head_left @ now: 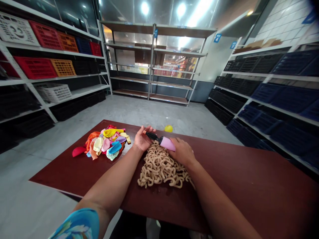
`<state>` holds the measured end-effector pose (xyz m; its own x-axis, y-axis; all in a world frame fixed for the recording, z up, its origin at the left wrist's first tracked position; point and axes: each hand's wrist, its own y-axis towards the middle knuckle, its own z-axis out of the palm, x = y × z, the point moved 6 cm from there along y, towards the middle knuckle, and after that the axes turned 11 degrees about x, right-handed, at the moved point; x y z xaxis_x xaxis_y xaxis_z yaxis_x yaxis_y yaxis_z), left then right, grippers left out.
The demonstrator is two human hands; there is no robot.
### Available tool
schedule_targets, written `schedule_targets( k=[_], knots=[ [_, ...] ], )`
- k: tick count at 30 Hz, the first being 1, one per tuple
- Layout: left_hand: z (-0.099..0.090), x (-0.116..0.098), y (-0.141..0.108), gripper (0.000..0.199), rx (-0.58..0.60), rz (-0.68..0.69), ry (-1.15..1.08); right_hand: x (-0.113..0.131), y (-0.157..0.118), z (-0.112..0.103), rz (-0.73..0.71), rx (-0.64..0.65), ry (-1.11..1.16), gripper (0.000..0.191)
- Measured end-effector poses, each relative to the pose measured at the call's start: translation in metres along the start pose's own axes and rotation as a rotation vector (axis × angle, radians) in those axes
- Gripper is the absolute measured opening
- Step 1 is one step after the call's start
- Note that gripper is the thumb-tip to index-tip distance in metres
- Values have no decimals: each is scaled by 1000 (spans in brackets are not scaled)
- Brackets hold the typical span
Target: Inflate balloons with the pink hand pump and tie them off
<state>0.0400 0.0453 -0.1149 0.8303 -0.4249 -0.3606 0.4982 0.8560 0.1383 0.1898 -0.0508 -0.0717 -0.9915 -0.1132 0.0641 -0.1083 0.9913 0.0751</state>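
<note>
My right hand (183, 151) is wrapped round a lilac cylinder with a black end (168, 143), which looks like a small hand pump. At its tip, my left hand (144, 139) has its thumb and fingers curled about a slim black piece (151, 135); its kind is unclear. Beneath both hands lies a heap of tan, curled, rope-like pieces (161, 166). To the left of my left hand is a pile of limp, colourful balloons (106, 142), with clear plastic partly under it.
The dark red tabletop (239, 179) stretches to the right. A yellow ball-like thing (168, 128) shows at its far edge. Shelves with red crates (37, 68) stand left, a metal rack (149, 79) ahead, and shelves with dark blue crates (281, 96) right. Grey floor surrounds the table.
</note>
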Motion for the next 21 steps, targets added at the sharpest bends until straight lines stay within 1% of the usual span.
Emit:
schedule_targets(
  k=[2,3,5,8,10,12,14,16,18,21],
  knots=[
    [3,-2,0,16,18,46,-11,3,0,1,-11,-14,-15,45],
    [5,-3,-1,16,26,70,-14,4,-1,1,-13,-23,-19,46],
    [10,-5,-1,24,29,94,-20,7,-1,2,-16,-37,-23,48],
    [13,-8,-2,41,-34,106,-34,9,-2,3,-24,-66,-40,54],
    [12,-14,-2,47,-83,142,-27,10,-1,3,-19,-80,-71,59],
    [12,-20,-1,48,-108,192,-9,8,0,4,8,-70,-103,63],
    [12,-24,-2,50,-126,238,13,6,1,7,50,-37,-120,59],
    [13,-27,-3,51,-136,262,32,4,2,9,85,-3,-123,46],
    [15,-30,-3,51,-134,279,48,1,3,8,104,2,-124,37],
    [17,-41,-6,51,-151,338,76,-5,4,4,108,-6,-123,35]
  ],
)
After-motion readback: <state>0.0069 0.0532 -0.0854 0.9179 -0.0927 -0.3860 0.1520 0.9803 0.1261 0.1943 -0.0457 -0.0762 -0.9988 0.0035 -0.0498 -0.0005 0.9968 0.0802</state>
